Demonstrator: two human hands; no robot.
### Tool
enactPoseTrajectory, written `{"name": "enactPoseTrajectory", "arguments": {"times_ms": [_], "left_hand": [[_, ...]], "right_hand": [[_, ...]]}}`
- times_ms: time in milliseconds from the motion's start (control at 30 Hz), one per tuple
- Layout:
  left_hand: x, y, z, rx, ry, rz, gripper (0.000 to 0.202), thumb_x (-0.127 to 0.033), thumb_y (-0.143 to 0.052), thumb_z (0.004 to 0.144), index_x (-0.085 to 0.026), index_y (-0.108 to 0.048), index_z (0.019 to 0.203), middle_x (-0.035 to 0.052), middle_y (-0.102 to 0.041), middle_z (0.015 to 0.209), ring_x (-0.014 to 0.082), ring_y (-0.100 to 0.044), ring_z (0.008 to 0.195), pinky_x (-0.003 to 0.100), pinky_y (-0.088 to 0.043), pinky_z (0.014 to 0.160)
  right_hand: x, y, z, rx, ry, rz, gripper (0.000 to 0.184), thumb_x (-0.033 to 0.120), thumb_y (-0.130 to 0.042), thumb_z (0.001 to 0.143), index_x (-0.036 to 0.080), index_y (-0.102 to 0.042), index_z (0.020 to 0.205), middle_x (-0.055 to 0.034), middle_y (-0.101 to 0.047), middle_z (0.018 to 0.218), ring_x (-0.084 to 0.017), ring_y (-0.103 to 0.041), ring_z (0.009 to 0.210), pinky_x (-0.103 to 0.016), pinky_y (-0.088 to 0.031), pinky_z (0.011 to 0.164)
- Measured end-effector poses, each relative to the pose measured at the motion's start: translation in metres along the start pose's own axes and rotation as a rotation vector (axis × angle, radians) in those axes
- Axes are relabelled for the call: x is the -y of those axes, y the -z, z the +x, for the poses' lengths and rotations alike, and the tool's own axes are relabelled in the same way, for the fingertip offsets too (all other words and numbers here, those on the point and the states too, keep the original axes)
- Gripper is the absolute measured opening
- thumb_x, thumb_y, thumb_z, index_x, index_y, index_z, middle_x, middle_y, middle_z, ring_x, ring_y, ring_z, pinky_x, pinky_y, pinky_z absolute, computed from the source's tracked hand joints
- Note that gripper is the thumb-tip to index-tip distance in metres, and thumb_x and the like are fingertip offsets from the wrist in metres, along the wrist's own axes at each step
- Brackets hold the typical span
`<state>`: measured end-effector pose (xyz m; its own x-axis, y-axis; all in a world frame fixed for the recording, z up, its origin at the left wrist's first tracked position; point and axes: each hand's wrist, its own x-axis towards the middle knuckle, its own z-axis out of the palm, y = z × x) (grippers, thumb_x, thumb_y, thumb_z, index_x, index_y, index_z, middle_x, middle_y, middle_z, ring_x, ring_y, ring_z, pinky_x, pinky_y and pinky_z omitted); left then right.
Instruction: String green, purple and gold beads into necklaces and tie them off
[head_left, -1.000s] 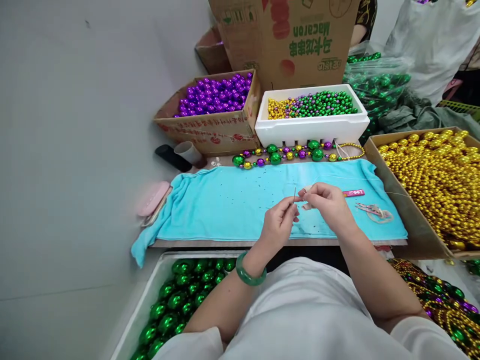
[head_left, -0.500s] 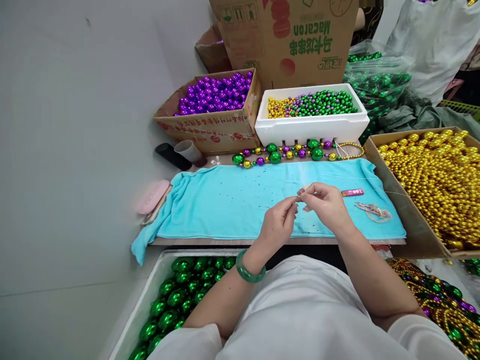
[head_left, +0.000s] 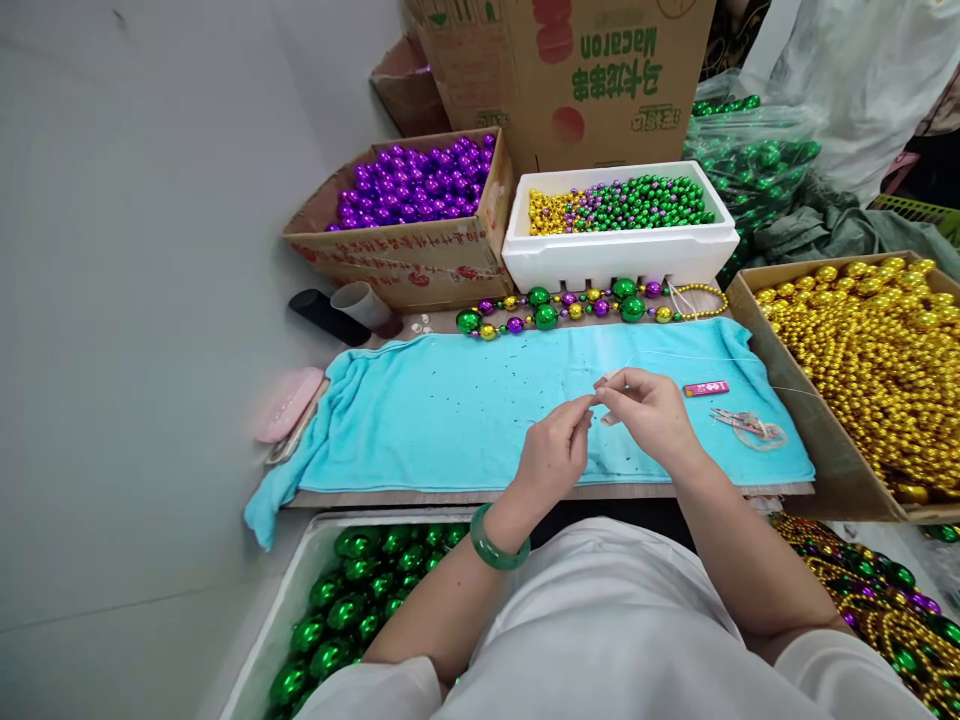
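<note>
My left hand pinches a thin needle over the turquoise towel, fingertips touching those of my right hand. My right hand is closed in a pinch on a fine clear thread that runs off to the right across the towel. A green bangle sits on my left wrist. Beyond the hands a strung necklace of green, purple and gold beads lies along the towel's far edge.
A cardboard box of purple beads, a white foam box of mixed small beads, a box of gold beads at right, a tray of green beads near my lap. Small scissors and a pink strip lie on the towel.
The needle, upright a second ago, is now lowered between my fingertips. Both hands stay pinched together at the same spot; the camera view shifted slightly.
</note>
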<state>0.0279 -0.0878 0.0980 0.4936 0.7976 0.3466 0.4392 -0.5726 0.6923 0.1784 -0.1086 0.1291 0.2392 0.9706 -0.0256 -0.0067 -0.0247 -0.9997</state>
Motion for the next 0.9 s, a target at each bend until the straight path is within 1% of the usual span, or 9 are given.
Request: {"name": "enactPoseTrajectory", "arguments": {"times_ms": [100, 167, 233, 433, 567, 767, 900], "left_hand": [[0.000, 0.002, 0.004, -0.002, 0.051, -0.072, 0.029, -0.023, -0.041, 0.096, -0.019, -0.062, 0.117, 0.0034, -0.070, 0.089, 0.0104, -0.065, 0.072, 0.023, -0.051, 0.068], [0.001, 0.003, 0.007, 0.003, 0.081, -0.115, 0.029, -0.025, -0.041, 0.096, -0.019, -0.062, 0.116, 0.0027, -0.070, 0.088, 0.0096, -0.065, 0.070, 0.022, -0.051, 0.067], [0.002, 0.003, 0.008, -0.001, 0.082, -0.117, 0.029, -0.025, -0.042, 0.096, -0.020, -0.062, 0.115, 0.0026, -0.070, 0.089, 0.0094, -0.065, 0.070, 0.022, -0.051, 0.067], [0.010, 0.002, 0.008, -0.036, -0.004, -0.031, 0.028, -0.022, -0.043, 0.095, -0.018, -0.062, 0.116, 0.0045, -0.071, 0.093, 0.0108, -0.066, 0.077, 0.023, -0.052, 0.072], [0.013, 0.002, 0.011, -0.028, -0.035, -0.010, 0.028, -0.021, -0.043, 0.095, -0.018, -0.062, 0.115, 0.0047, -0.070, 0.092, 0.0116, -0.066, 0.079, 0.024, -0.053, 0.073], [0.013, 0.001, 0.017, -0.009, -0.073, -0.010, 0.028, -0.019, -0.042, 0.095, -0.018, -0.062, 0.115, 0.0047, -0.069, 0.090, 0.0122, -0.066, 0.080, 0.024, -0.053, 0.074], [0.015, -0.002, 0.018, -0.001, -0.098, -0.015, 0.029, -0.018, -0.043, 0.094, -0.018, -0.062, 0.116, 0.0042, -0.068, 0.087, 0.0122, -0.066, 0.080, 0.025, -0.053, 0.076]], "right_hand": [[-0.001, -0.002, 0.003, -0.019, 0.024, 0.039, 0.010, 0.026, -0.063, 0.067, 0.017, -0.061, 0.063, -0.0052, -0.065, 0.084, -0.020, -0.064, 0.080, -0.031, -0.054, 0.063], [-0.001, -0.004, 0.005, -0.026, 0.033, 0.046, 0.009, 0.023, -0.062, 0.065, 0.017, -0.058, 0.059, -0.0050, -0.065, 0.084, -0.020, -0.064, 0.081, -0.033, -0.054, 0.069], [-0.001, -0.005, 0.007, -0.027, 0.031, 0.035, 0.008, 0.021, -0.060, 0.063, 0.017, -0.056, 0.057, -0.0043, -0.065, 0.083, -0.019, -0.064, 0.078, -0.034, -0.053, 0.071], [0.001, -0.009, 0.011, -0.033, 0.030, -0.021, 0.006, 0.020, -0.057, 0.060, 0.018, -0.054, 0.055, -0.0029, -0.065, 0.080, -0.018, -0.062, 0.078, -0.032, -0.050, 0.069], [0.003, -0.009, 0.013, -0.052, 0.035, -0.046, 0.006, 0.020, -0.055, 0.060, 0.019, -0.054, 0.055, -0.0027, -0.064, 0.079, -0.018, -0.061, 0.078, -0.031, -0.050, 0.068], [0.004, -0.006, 0.014, -0.089, 0.061, -0.066, 0.006, 0.020, -0.056, 0.061, 0.019, -0.054, 0.055, -0.0029, -0.064, 0.077, -0.020, -0.063, 0.084, -0.032, -0.049, 0.072], [0.004, -0.005, 0.014, -0.103, 0.069, -0.089, 0.007, 0.020, -0.056, 0.062, 0.019, -0.055, 0.055, -0.0029, -0.064, 0.076, -0.020, -0.063, 0.083, -0.032, -0.049, 0.072]]}}
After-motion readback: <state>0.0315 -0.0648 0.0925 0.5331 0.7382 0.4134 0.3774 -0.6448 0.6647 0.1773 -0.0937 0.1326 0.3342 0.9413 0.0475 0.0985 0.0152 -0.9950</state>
